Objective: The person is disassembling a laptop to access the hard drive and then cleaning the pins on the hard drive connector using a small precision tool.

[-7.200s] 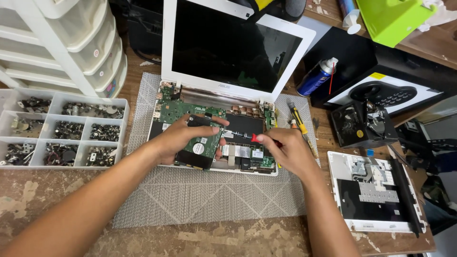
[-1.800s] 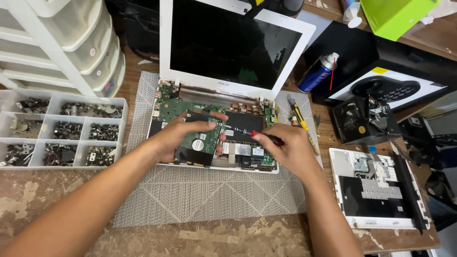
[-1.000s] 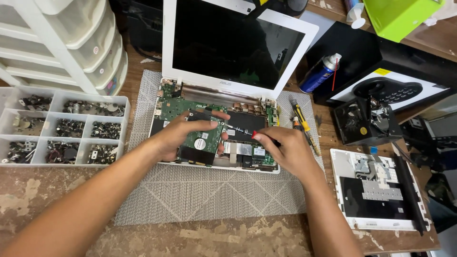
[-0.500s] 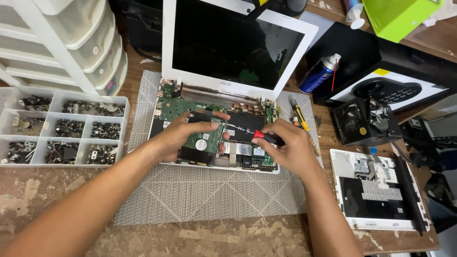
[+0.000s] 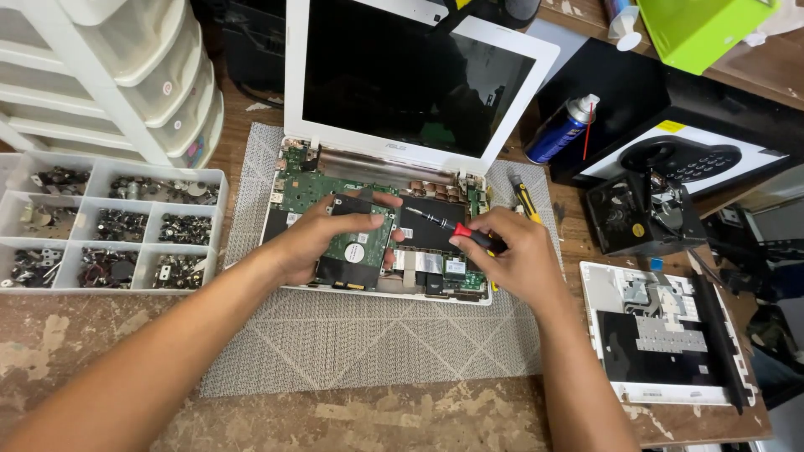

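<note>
A white laptop (image 5: pixel 419 92) stands open on a grey mat (image 5: pixel 368 335), its keyboard cover off and its green circuit boards bare. My left hand (image 5: pixel 322 234) rests on the hard drive (image 5: pixel 358 249) in the middle of the base, fingers spread over its top edge. My right hand (image 5: pixel 511 255) grips a small screwdriver (image 5: pixel 444 223) with a red and black handle. Its thin tip points left and touches the base near the drive's upper right corner.
A clear compartment tray (image 5: pixel 109 222) of screws and small parts lies at the left, under white plastic drawers (image 5: pixel 109 75). At the right lie the removed keyboard cover (image 5: pixel 670 335), a black boxy part (image 5: pixel 641 213), a blue spray can (image 5: pixel 563 130) and a yellow tool (image 5: pixel 528 201).
My right hand has shifted the screwdriver slightly, its tip now lying further left toward the drive's corner. My left hand stays on the hard drive.
</note>
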